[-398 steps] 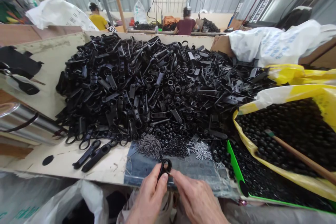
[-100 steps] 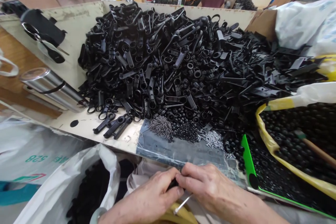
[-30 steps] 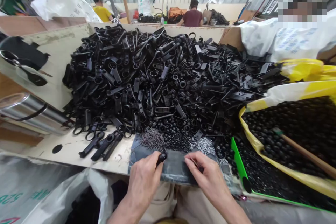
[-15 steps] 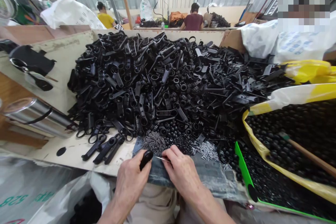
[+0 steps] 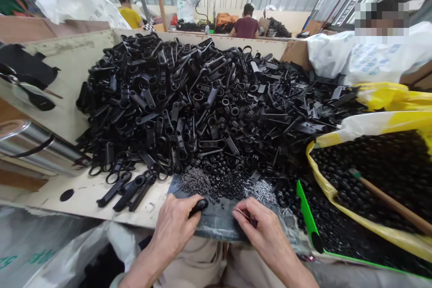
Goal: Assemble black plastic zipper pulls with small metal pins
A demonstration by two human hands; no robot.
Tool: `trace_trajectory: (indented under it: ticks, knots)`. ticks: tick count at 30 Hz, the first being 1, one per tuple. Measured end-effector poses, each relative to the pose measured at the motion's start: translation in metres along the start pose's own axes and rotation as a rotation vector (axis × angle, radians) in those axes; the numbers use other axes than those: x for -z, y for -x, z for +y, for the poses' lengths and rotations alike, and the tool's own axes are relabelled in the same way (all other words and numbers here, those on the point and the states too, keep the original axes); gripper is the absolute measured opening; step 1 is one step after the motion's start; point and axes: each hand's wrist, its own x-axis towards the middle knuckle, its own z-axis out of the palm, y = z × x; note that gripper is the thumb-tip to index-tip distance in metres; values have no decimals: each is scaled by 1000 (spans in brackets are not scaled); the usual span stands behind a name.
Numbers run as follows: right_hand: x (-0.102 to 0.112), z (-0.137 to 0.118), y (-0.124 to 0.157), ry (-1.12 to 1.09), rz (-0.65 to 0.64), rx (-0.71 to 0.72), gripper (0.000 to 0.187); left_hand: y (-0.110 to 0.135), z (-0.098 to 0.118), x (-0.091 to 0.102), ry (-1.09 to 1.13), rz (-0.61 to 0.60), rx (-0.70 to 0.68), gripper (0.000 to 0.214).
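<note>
My left hand (image 5: 175,229) is closed on a small black plastic part (image 5: 198,206) at the near edge of the table. My right hand (image 5: 263,229) pinches a thin metal pin (image 5: 240,211) between thumb and fingers, a little apart from the left hand. Both hover over a dark mat (image 5: 219,218). Just beyond the fingers lie a heap of small dark springs (image 5: 195,181), tiny black rings (image 5: 229,184) and shiny pins (image 5: 259,190). Behind them rises a big pile of black plastic levers (image 5: 189,99).
A yellow bag of black beads (image 5: 378,166) with a wooden stick (image 5: 388,200) stands at right, a green tray edge (image 5: 305,216) beside it. A steel flask (image 5: 30,146) lies at left. A white bag (image 5: 84,256) hangs below the table. People sit at the far back.
Since half a second ago my hands have drawn apart; the right hand has moved right with the pin. The left hand still holds the black part.
</note>
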Motion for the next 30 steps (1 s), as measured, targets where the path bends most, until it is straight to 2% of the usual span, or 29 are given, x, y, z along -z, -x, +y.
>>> trace_trajectory:
  ticks: [3,8,13,20,27,30]
  knots:
    - [-1,-1,-2,-1,10,-8,18,5,-7,0,25,11,74,33]
    - [-4,-7,-11,22,-15,-11,21,10,-8,-6,-35,52,155,18]
    - [-11,-12,-12,22,-24,14,21,9,-2,-11,-74,101,114,12]
    - [-7,-9,-13,51,41,29,19,6,-9,-20,-50,127,-58,18]
    - [-24,-8,-18,310,-12,87,21,14,-12,-22,-34,157,-140,23]
    - [-25,-8,-19,334,-21,121,23,13,-10,-19,-42,160,-130,20]
